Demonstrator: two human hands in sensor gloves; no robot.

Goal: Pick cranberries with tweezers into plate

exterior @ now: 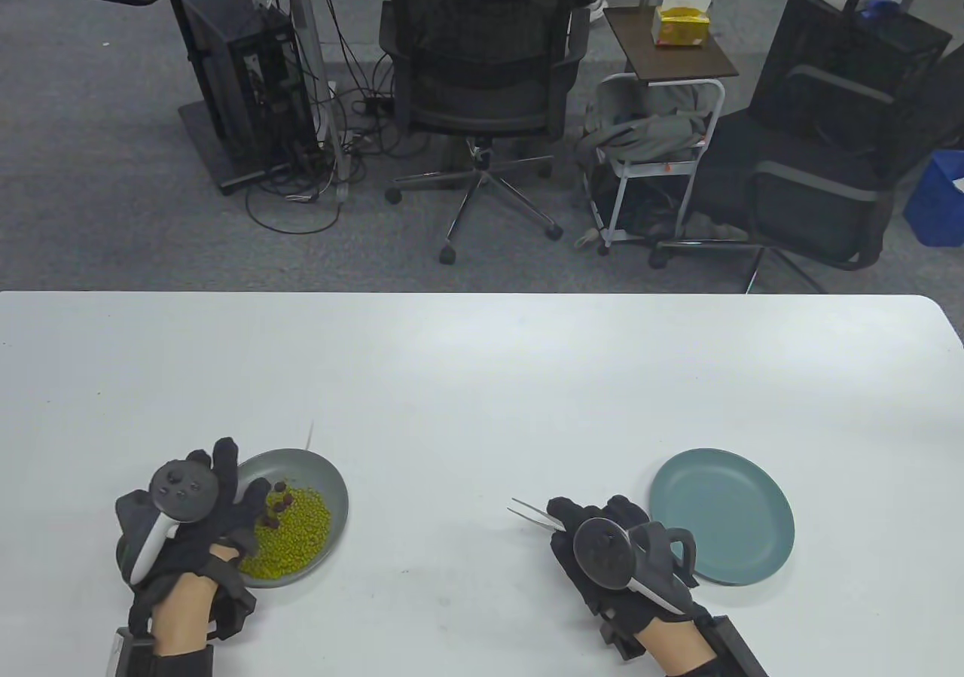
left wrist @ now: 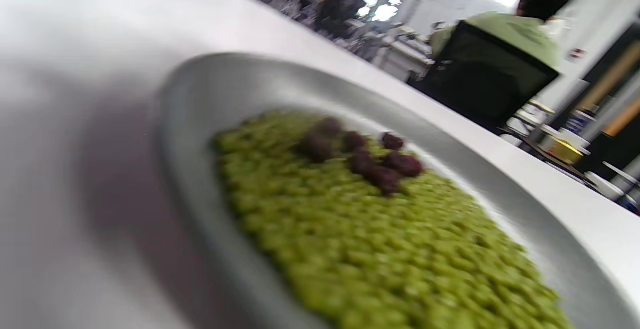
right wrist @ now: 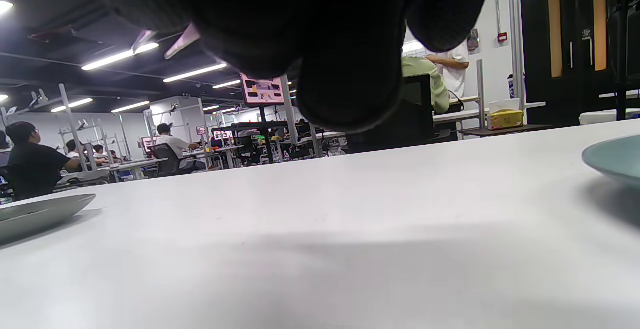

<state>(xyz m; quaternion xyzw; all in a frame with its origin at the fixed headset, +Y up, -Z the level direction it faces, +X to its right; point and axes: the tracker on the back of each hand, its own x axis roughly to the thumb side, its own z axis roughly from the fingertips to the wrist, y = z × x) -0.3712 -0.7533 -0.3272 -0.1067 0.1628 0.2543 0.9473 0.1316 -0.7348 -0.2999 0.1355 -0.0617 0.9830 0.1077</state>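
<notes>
At lower left, cranberries [exterior: 279,501] lay on green beans (gray plate [exterior: 331,481]); left hand [exterior: 192,519] rested spread at its rim. Right hand [exterior: 602,549] gripped tweezers [exterior: 531,513] lower centre, beside the teal plate [exterior: 734,511].

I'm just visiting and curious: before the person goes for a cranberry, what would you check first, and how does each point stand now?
1. Tweezers in right hand: ok.
2. Tweezer tips free of any berry: ok.
3. Cranberries exposed on top of the green beans: ok.
4. Left hand steadying grey plate: ok, resting on its rim.
5. Teal plate ready to receive: ok.
6. Firmness of the tweezer grip: cannot tell.
</notes>
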